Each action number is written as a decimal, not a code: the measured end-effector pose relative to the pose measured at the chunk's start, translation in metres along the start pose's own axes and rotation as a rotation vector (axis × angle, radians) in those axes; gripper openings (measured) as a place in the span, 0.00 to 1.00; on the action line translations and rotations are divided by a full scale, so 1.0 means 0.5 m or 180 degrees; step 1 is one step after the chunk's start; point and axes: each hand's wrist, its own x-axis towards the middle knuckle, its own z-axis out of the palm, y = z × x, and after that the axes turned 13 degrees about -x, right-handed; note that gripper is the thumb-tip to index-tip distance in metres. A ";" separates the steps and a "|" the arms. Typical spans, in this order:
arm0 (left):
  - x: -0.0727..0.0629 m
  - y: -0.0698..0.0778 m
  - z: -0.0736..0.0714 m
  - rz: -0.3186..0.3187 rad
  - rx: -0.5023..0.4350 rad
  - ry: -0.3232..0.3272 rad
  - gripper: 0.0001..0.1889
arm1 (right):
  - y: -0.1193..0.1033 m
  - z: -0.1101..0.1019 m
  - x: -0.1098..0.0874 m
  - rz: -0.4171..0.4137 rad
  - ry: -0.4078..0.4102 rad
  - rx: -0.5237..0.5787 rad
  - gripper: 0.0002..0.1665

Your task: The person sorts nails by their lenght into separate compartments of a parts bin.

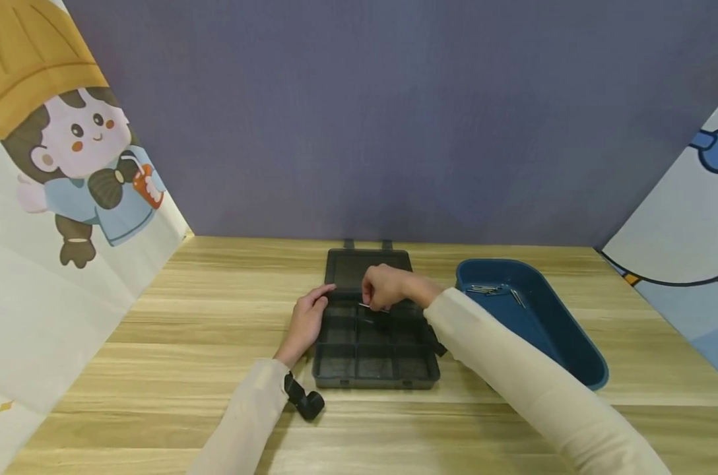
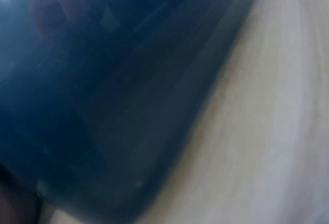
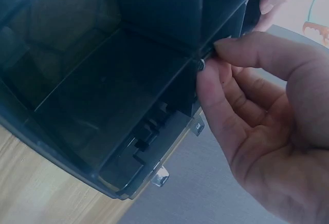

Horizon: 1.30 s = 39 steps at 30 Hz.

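Observation:
A dark translucent compartment box (image 1: 377, 382) lies open on the wooden table, its lid (image 1: 367, 258) laid back away from me. Over its far compartments, my right hand (image 1: 385, 288) pinches a thin silver nail (image 1: 365, 305) between thumb and index finger. In the right wrist view, the nail's round head (image 3: 201, 64) shows beside the index fingertip, close to the dividers; the shank is mostly hidden. My left hand (image 1: 307, 318) rests along the box's left edge, index finger extended near the hinge. The left wrist view is filled by the box's dark blue side (image 2: 128, 106).
At the right stands a deep blue tray (image 1: 573, 336) holding several thin metal nails (image 1: 484, 289) near its far end; my right sleeve crosses in front of it. A grey-blue wall (image 1: 365, 132) rises behind the wooden table (image 1: 157, 396). Cartoon-printed panels flank both sides.

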 end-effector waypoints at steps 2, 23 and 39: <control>0.000 -0.001 0.000 0.0004 0.0009 0.0007 0.17 | 0.000 0.001 0.002 0.0017 -0.0002 -0.0002 0.06; -0.004 0.002 0.000 0.0046 -0.0132 -0.0023 0.17 | -0.005 -0.019 -0.014 -0.0014 0.0009 -0.0080 0.07; -0.003 0.006 0.002 -0.0002 -0.0068 -0.0039 0.17 | 0.058 -0.048 -0.066 -0.0089 0.0097 -0.0161 0.09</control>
